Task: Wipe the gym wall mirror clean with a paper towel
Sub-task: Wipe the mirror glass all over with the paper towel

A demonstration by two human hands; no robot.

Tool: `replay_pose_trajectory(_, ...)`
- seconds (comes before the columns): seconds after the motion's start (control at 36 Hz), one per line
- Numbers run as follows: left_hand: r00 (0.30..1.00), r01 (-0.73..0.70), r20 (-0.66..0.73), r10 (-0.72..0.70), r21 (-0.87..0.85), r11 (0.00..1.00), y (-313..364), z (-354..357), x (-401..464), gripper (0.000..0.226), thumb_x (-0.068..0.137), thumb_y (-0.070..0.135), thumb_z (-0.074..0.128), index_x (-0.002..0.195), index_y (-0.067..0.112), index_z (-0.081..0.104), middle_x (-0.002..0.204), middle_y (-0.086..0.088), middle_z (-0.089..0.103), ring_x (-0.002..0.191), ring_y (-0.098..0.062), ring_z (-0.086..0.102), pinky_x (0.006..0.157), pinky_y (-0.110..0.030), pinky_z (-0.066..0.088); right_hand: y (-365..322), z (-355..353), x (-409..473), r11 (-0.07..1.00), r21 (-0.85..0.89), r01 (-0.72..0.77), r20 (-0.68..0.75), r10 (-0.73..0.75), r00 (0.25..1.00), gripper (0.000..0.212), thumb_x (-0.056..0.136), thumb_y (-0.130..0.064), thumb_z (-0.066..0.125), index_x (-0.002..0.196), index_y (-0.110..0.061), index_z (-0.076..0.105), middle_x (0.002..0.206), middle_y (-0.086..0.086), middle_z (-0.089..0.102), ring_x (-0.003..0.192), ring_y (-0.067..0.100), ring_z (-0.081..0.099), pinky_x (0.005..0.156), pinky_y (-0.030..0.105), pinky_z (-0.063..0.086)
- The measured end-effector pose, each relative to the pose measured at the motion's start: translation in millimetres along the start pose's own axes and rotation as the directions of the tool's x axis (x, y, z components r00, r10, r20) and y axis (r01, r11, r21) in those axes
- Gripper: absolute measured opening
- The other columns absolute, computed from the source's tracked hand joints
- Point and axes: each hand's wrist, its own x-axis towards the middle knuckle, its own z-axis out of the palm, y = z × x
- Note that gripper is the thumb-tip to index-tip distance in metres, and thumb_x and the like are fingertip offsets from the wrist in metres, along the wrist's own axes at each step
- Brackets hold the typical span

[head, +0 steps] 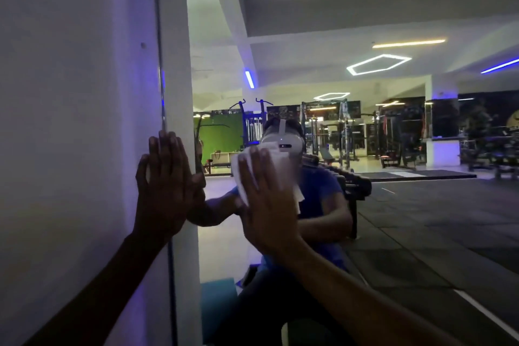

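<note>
Right hand (266, 199) flat on paper towel (276, 160) against mirror (393, 177), left hand (165, 185) flat alongside

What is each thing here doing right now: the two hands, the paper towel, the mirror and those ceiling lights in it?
Left hand: fingers straight, flat against the wall at the mirror's edge.
Right hand: fingers straight, pressing the towel to the glass.
Paper towel: crumpled, pinned under the right hand, blurred.
Mirror: upright on the wall, reflecting the gym.
Ceiling lights: lit, seen in the reflection.
</note>
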Motion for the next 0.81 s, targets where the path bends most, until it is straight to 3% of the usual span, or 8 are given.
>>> replay_pose_trajectory(0.08, 1.0, 0.005, -0.009, -0.006, -0.086, 0.996, 24.4, -4.8, -28.0, 0.076, 0.107, 0.04, 0.035, 0.165, -0.002, 0.01, 0.172, -0.025, 0.011, 0.159, -0.039, 0.017, 0.125, -0.056, 0.022, 37.5, -7.2, -13.3, 0.967, -0.065, 0.247, 0.079, -0.242, 0.967, 0.082, 0.103, -0.046, 0.044, 0.17, -0.013, 0.01, 0.177, 0.015, 0.0, 0.164, 0.031, -0.006, 0.13, 0.062, -0.002)
replay_pose_trajectory(0.14, 1.0, 0.024, 0.021, -0.021, -0.122, 0.992, 40.3, -4.1, -42.1, 0.078, 0.105, 0.042, 0.035, 0.165, -0.002, 0.011, 0.171, -0.025, 0.013, 0.159, -0.04, 0.017, 0.125, -0.056, 0.02, 80.3, -23.5, -11.5, 0.965, -0.097, 0.245, 0.054, -0.24, 0.969, 0.083, 0.102, -0.041, 0.047, 0.169, -0.014, 0.008, 0.177, 0.013, 0.0, 0.164, 0.028, -0.006, 0.13, 0.06, -0.003)
replay_pose_trajectory(0.28, 0.997, 0.038, 0.065, -0.033, -0.066, 0.997, 46.7, -0.5, -54.7, 0.077, 0.107, 0.046, 0.031, 0.164, -0.003, 0.013, 0.171, -0.027, 0.016, 0.159, -0.041, 0.017, 0.127, -0.056, 0.018, 183.2, -65.0, -35.0, 0.947, -0.127, -0.293, -0.106, 0.281, 0.954, 0.077, 0.107, -0.043, 0.034, 0.169, -0.01, 0.002, 0.177, 0.015, 0.0, 0.164, 0.03, -0.001, 0.13, 0.063, 0.008)
replay_pose_trajectory(0.36, 0.995, 0.056, 0.08, -0.052, -0.051, 0.997, 50.4, -0.7, -51.6, 0.078, 0.108, 0.049, 0.029, 0.165, -0.002, 0.012, 0.171, -0.026, 0.016, 0.159, -0.04, 0.017, 0.127, -0.055, 0.018, 141.1, -48.9, -53.0, 0.877, -0.108, -0.469, -0.155, 0.451, 0.879, 0.075, 0.107, -0.045, 0.025, 0.169, -0.009, 0.007, 0.177, 0.016, 0.0, 0.164, 0.033, -0.002, 0.13, 0.063, 0.005)
replay_pose_trajectory(0.47, 0.993, 0.032, 0.112, -0.025, -0.062, 0.998, 50.1, -9.0, -59.0, 0.074, 0.112, 0.049, 0.021, 0.165, -0.001, 0.01, 0.171, -0.025, 0.017, 0.159, -0.04, 0.019, 0.126, -0.052, 0.018, 18.5, 1.5, -71.0, 0.995, 0.026, -0.095, 0.026, 0.095, 0.995, 0.078, 0.103, -0.043, 0.034, 0.17, -0.014, 0.004, 0.177, 0.015, -0.004, 0.164, 0.033, -0.005, 0.129, 0.066, 0.003)
replay_pose_trajectory(0.61, 0.985, -0.06, 0.161, 0.063, -0.024, 0.998, 16.6, -17.4, -88.8, 0.069, 0.106, 0.03, 0.037, 0.161, -0.008, 0.02, 0.17, -0.028, 0.015, 0.158, -0.043, 0.019, 0.122, -0.058, 0.027, 7.8, 9.1, -57.7, 0.97, 0.066, 0.232, 0.115, -0.238, 0.964, 0.082, 0.103, -0.041, 0.048, 0.17, -0.012, 0.009, 0.177, 0.017, -0.004, 0.164, 0.031, -0.009, 0.129, 0.065, -0.001)
replay_pose_trajectory(0.67, 0.978, -0.037, 0.206, 0.039, -0.014, 0.999, 6.5, -18.8, -98.3, 0.076, 0.101, 0.029, 0.046, 0.162, -0.007, 0.018, 0.171, -0.027, 0.012, 0.159, -0.041, 0.016, 0.122, -0.057, 0.027, 34.8, -0.7, -48.4, 0.971, 0.039, 0.236, 0.098, -0.239, 0.966, 0.081, 0.103, -0.045, 0.045, 0.17, -0.013, 0.013, 0.176, 0.017, -0.001, 0.164, 0.031, -0.007, 0.128, 0.065, 0.0)
replay_pose_trajectory(0.81, 0.966, 0.031, 0.258, -0.026, -0.014, 0.999, 4.6, -17.6, -116.0, 0.082, 0.098, 0.031, 0.048, 0.163, -0.005, 0.013, 0.172, -0.024, 0.01, 0.161, -0.035, 0.012, 0.124, -0.053, 0.026, 70.6, -16.3, -37.3, 0.995, -0.036, -0.092, 0.003, 0.092, 0.996, 0.084, 0.102, -0.062, 0.027, 0.17, -0.014, 0.012, 0.175, 0.02, 0.0, 0.163, 0.038, 0.004, 0.129, 0.062, -0.005)
